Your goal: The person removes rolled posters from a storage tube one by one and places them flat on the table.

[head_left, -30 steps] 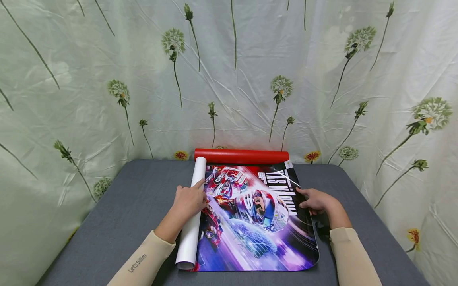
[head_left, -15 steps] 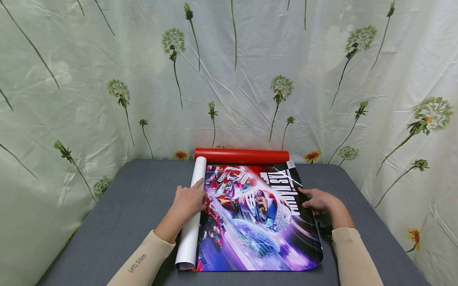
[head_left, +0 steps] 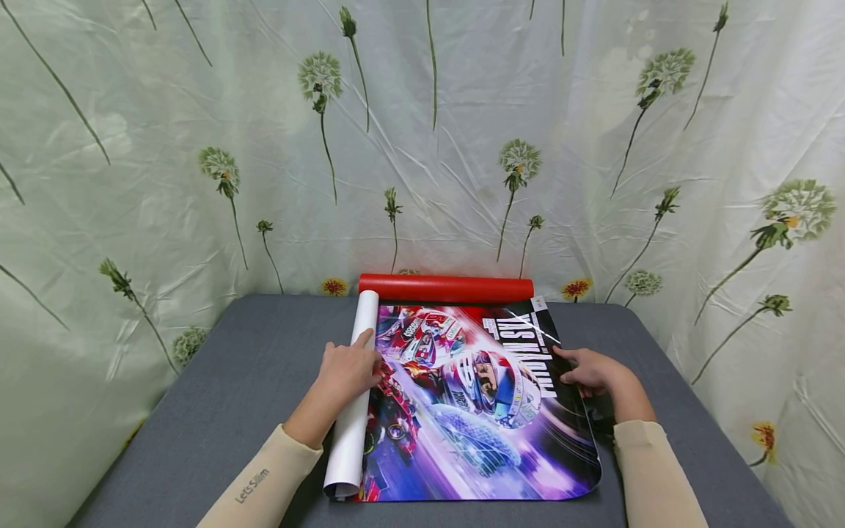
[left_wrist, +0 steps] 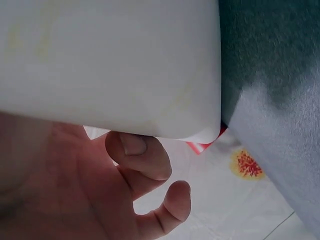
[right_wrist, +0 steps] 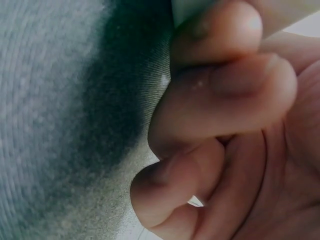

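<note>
Poster (head_left: 482, 411) lies print side up on the grey table (head_left: 218, 411), partly unrolled. Taking the poster as the reference for everything else.

Rolled part: a white roll (head_left: 353, 411) along the poster's left edge, running from the near edge to the far edge. Print shows a racing helmet, red car parts and white lettering toward the right side. Near right corner is rounded and sits flat on the table.

Left hand (head_left: 346, 370) rests on top of the roll, about midway along it. Fingers lie over the roll toward the printed side, index finger pointing up along it. In the left wrist view the white roll (left_wrist: 110, 65) fills the top and the fingers (left_wrist: 142, 155) under it are loosely bent, not wrapped tight round it. So: hand laid on the roll, fingers relaxed, no firm grip visible.

Right hand (head_left: 587, 370) is at the poster's right edge, about midway along it. Fingers are curled and pinch the edge of the sheet; the right wrist view shows the curled fingers (right_wrist: 225, 95) close up with a pale sliver of paper at the top, grey table below.

Red tube (head_left: 445, 287) lies crosswise just beyond the poster's far edge, touching or nearly touching it, against the floral curtain (head_left: 462, 147) behind the table.

Both sleeves are beige; left sleeve (head_left: 260, 491) carries small lettering.
</note>
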